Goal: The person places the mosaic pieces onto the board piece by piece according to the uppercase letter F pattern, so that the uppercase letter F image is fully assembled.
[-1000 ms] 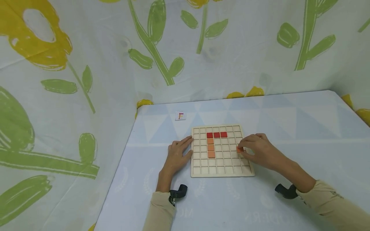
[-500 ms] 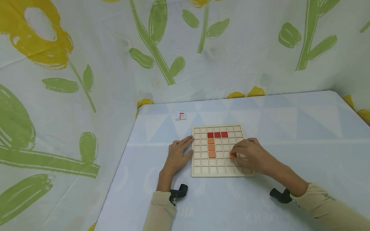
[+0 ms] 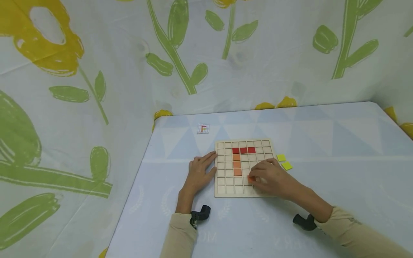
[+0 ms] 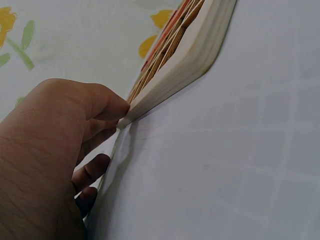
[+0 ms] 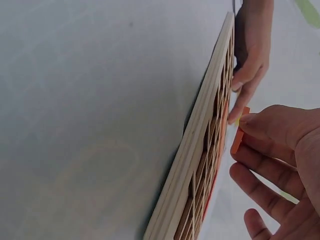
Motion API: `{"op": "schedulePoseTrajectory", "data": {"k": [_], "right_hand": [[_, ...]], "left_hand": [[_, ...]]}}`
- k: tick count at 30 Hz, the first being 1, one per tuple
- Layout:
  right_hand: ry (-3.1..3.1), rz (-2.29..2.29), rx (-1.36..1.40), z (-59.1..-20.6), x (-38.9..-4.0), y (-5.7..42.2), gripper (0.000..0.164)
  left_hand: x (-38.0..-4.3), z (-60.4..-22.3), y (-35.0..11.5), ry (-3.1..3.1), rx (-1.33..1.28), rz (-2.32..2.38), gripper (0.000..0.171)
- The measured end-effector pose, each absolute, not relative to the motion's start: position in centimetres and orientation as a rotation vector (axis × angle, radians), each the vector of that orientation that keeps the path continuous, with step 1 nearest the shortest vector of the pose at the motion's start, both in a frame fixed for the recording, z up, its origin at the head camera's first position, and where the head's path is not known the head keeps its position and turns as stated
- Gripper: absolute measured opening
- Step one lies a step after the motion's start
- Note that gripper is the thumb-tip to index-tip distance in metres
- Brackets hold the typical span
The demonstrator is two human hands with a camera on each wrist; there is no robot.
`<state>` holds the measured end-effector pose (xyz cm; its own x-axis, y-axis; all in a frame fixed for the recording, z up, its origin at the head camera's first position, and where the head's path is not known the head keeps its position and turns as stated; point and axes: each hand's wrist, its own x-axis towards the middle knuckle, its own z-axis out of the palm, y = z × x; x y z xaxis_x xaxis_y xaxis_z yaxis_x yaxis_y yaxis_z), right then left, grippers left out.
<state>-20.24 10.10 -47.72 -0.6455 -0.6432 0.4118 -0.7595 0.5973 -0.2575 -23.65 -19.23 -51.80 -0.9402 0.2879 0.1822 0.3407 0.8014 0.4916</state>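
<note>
A square wooden grid board (image 3: 224, 190) lies on the table. A row of red square tiles (image 3: 243, 150) sits in its upper cells, and a column of orange tiles (image 3: 237, 164) runs down from the row's left end. Between thumb and fingertips, my right hand (image 3: 274, 179) pinches another orange tile (image 5: 239, 140), held close over the board just right of and below that column. The right wrist view shows this tile tilted on edge. My left hand (image 3: 198, 175) rests at the board's left edge, thumb (image 4: 112, 102) and fingertips touching its side.
Two yellow tiles (image 3: 286, 166) lie on the table beyond the board's right edge, near my right hand. A small printed card (image 3: 203, 129) with a coloured grid pattern is behind the board. A flower-printed cloth (image 3: 122, 71) hangs around the table.
My right hand has moved left and nearer over the board with the orange tile, uncovering the yellow tiles on the right. The left hand stays in place.
</note>
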Motion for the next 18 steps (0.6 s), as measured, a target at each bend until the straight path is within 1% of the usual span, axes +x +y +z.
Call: {"op": "schedulePoseTrajectory", "data": {"k": [4, 18], "right_hand": [[-2.535, 0.638, 1.19, -47.7, -20.1, 9.5, 0.02], [-2.554, 0.629, 1.237, -48.1, -20.5, 7.3, 0.016]], "left_hand": [[-23.6, -51.8, -19.2, -2.885, -0.502, -0.823, 0.052], [-23.8, -52.1, -19.3, -2.877, -0.508, -0.814, 0.052]]}}
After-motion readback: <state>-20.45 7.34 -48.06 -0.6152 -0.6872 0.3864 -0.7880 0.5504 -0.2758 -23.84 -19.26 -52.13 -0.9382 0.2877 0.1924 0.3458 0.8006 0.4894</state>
